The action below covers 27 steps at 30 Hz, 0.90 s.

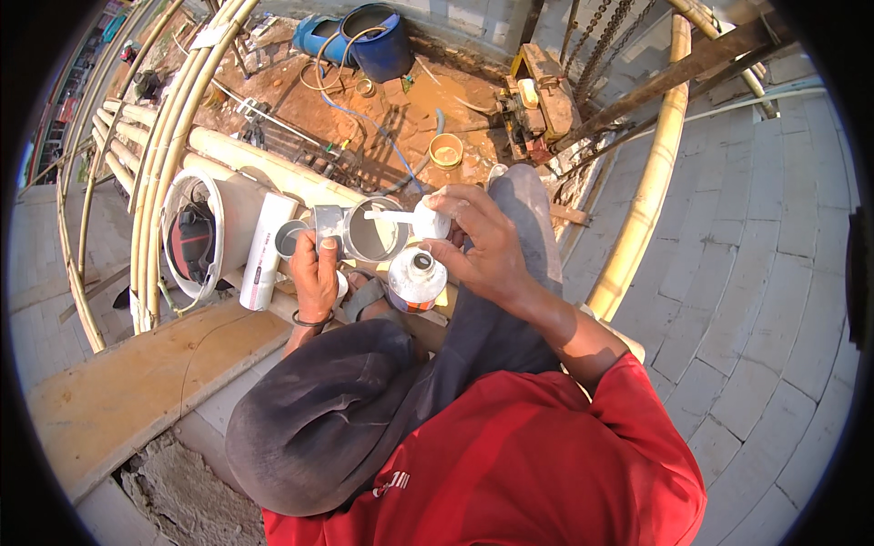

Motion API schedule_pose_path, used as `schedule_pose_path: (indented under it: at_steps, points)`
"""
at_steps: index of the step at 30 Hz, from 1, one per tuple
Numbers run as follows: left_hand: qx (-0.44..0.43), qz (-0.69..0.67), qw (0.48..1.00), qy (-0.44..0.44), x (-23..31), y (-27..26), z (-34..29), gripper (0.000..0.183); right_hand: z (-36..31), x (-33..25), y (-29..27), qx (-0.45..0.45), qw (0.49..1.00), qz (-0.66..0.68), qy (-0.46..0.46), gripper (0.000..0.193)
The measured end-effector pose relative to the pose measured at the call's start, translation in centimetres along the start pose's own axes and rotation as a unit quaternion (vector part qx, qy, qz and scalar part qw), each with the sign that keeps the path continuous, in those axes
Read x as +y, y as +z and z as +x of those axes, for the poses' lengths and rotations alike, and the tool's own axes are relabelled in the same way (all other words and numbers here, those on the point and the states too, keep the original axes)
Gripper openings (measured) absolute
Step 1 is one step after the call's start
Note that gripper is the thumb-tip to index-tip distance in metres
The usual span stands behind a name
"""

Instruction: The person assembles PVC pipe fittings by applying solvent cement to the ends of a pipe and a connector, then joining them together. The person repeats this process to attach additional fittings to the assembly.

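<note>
A grey plastic pipe fitting [329, 221] with a wide round mouth is held in my left hand [315, 280], its fingers wrapped around the near side. My right hand [478, 238] pinches a white cap [430, 221] whose pale applicator stick [387, 217] points left, at the rim of the fitting's mouth. Whether the stick touches the rim I cannot tell. Just below my right fingers stands an uncapped white bottle [417, 278] with an orange and dark label, near my foot. Left of my left hand lies a white pipe [266, 255].
A white bucket [217, 238] holding a red and black object stands at left. Bamboo poles [648, 196] rise on both sides. Beyond are blue drums [378, 55], a yellow pail [445, 152] and a rusty yellow machine [539, 105] on muddy ground. A wooden plank [146, 387] lies lower left.
</note>
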<state>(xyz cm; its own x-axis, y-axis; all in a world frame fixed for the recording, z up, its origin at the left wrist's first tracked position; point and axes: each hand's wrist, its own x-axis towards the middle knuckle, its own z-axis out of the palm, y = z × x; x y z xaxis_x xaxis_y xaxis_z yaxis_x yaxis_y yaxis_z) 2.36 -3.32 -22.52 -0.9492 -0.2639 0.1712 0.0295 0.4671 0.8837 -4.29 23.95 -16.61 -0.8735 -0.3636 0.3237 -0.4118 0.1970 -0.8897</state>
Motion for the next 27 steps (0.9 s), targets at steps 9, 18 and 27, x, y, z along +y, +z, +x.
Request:
schedule_pose_path:
  at_steps: [9, 18, 27]
  points:
    - [-0.127, 0.055, 0.981, -0.137, -0.1, -0.6, 2.5, 0.044, 1.0, -0.5, 1.8, -0.063, 0.994, -0.006, -0.091, 0.047]
    - [-0.082, 0.192, 0.977, -0.043, -0.5, -1.2, 3.2, 0.04, 1.2, -0.2, 0.5, -0.09, 0.986, -0.111, -0.086, 0.046]
    - [-0.032, 0.277, 0.96, 0.006, 1.5, -0.3, 3.4, 0.032, 1.7, 0.2, 0.1, -0.036, 0.994, 0.026, 0.095, 0.039]
